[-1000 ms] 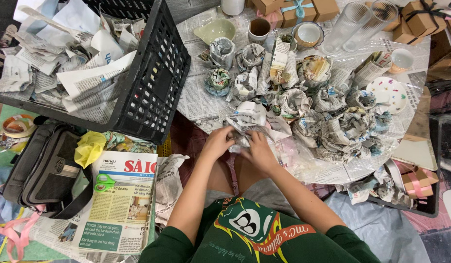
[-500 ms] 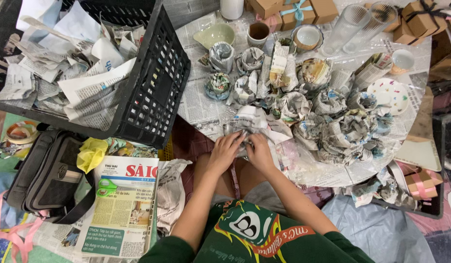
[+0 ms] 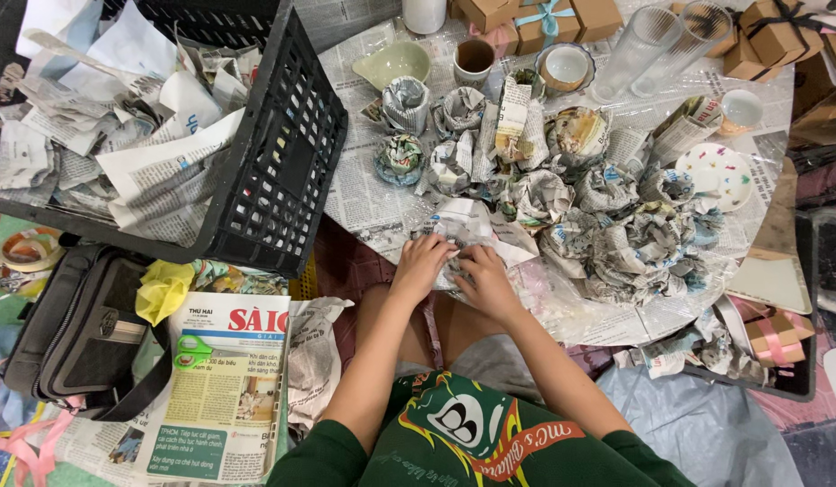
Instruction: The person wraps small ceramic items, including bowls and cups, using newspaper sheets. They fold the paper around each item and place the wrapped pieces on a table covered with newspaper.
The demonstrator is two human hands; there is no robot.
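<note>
The newspaper-wrapped bundle lies at the near edge of the low round table, at about six o'clock on its top, directly in front of the person. Both hands are pressed onto it: the left hand has its fingers curled over the bundle's left side, and the right hand closes on the paper at its right, pinching a fold. What the paper hides cannot be seen.

Because the bundle sits so close to the rim, a hard tug on the paper could, I judge, drag it off the edge toward the person's knees. If something breakable is inside, that fall would matter.

At twelve o'clock from the hands, a crowd of wrapped bundles lies nearly touching the one in hand; an outward elbow or sweeping sheet could knock them together. Further off, toward one o'clock, two tall clear glasses stand upright near the far rim, along with a green bowl and a brown cup at about eleven to twelve o'clock; these look easy to topple if the plastic sheet covering the table is pulled.

At nine to ten o'clock a black plastic crate full of crumpled newspaper overhangs the table's left side. On the floor at seven o'clock lie a folded newspaper with green scissors on it.
</note>
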